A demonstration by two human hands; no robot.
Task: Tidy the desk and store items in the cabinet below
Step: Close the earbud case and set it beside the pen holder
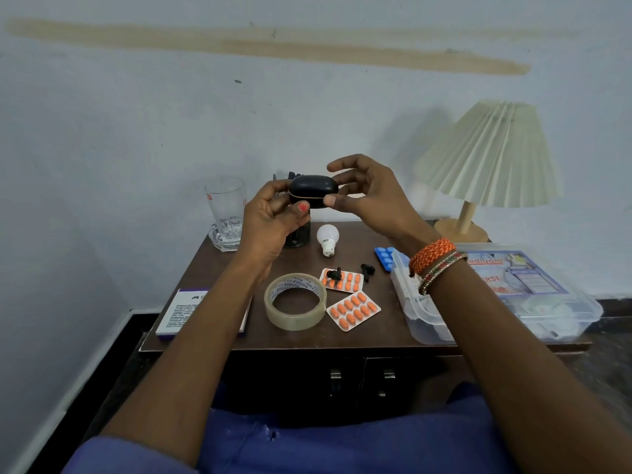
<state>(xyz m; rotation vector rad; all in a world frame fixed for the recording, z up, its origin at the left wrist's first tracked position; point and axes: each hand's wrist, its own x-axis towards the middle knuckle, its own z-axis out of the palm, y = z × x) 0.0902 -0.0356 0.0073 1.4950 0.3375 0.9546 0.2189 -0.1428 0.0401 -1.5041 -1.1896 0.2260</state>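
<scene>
Both hands hold the small black rounded earbud case (313, 196) up above the dark wooden desk (383, 323), over the black mesh pen holder (297, 236): the left hand (270, 217) grasps it from below with curled fingers, and the right hand (367, 191) pinches its end, thumb on the seam. Two loose black earbuds (334, 274) lie below on an orange pill strip (341, 280) and just beside it. If the lid springs open, I'd guess the case could slip and land on the white light bulb (327, 239) or knock the clear drinking glass (225, 208) left of the holder. The clear plastic first-aid box (547, 319) overhangs the desk's right edge; an elbow could nudge it off. Free room is mostly along the front edge, beyond the roll of clear tape (295, 301).
</scene>
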